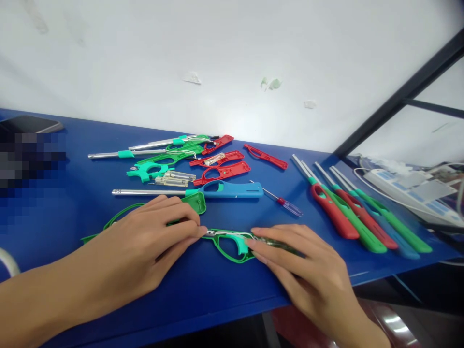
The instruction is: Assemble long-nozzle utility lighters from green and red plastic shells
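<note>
In the head view, the left hand pinches the front end of an open green lighter shell; the right hand holds its handle end — both near the front edge of the blue table. Bare tabletop lies between the screwdriver and the row of lighters near the right edge.

Open room on the smooth blue surface spans its near edge, between the left hand and right hand. Beyond, a blue-handled lighter with a long metal tube lies crosswise as a barrier. A lane passes between the clear purple-handled screwdriver and the slanting multicoloured lighter row.
</note>
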`<action>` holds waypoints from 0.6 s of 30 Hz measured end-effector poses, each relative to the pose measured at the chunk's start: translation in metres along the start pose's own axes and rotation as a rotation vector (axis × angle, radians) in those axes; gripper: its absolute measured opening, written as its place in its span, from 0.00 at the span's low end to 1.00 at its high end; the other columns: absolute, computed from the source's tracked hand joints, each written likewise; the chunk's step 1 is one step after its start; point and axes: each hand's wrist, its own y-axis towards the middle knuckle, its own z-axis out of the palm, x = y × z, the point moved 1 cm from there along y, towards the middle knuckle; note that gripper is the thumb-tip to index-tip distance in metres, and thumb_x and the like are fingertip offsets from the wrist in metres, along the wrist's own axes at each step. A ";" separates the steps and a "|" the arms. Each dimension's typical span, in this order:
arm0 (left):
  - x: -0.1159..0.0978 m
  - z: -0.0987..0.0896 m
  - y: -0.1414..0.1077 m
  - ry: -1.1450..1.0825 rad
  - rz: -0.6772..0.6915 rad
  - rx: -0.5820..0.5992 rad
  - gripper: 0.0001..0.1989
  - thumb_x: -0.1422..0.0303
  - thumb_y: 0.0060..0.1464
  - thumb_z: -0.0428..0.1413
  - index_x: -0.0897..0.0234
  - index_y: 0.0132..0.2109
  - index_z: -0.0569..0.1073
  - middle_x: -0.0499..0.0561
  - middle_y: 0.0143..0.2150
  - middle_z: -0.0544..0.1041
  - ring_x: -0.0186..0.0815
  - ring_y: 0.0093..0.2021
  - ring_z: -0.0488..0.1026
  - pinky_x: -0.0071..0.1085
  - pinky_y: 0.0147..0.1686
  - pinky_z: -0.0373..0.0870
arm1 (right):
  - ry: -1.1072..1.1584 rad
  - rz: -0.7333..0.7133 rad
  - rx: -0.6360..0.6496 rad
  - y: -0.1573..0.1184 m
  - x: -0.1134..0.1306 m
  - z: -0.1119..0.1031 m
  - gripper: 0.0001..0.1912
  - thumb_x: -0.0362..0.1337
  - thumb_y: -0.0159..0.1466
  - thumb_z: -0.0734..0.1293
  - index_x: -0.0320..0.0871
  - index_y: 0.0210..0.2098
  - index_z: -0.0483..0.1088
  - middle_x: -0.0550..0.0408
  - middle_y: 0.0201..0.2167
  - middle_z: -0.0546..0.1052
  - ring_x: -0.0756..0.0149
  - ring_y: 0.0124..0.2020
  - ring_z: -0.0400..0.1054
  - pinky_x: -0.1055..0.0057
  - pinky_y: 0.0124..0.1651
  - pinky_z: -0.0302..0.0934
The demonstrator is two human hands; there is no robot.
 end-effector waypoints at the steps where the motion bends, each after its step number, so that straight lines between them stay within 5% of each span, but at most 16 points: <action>1: 0.000 0.000 0.000 0.001 0.002 -0.003 0.12 0.73 0.74 0.49 0.59 0.47 0.77 0.47 0.45 0.80 0.35 0.43 0.76 0.33 0.47 0.72 | -0.004 -0.001 0.001 0.000 0.000 0.000 0.17 0.27 0.73 0.68 0.51 0.56 0.77 0.59 0.55 0.83 0.65 0.51 0.75 0.64 0.54 0.67; 18: -0.001 -0.001 0.000 0.009 -0.017 -0.021 0.12 0.74 0.74 0.50 0.57 0.47 0.77 0.45 0.47 0.80 0.34 0.45 0.77 0.32 0.50 0.69 | -0.006 -0.022 -0.001 0.000 0.000 0.002 0.18 0.26 0.74 0.66 0.48 0.59 0.76 0.59 0.56 0.84 0.62 0.51 0.75 0.64 0.53 0.71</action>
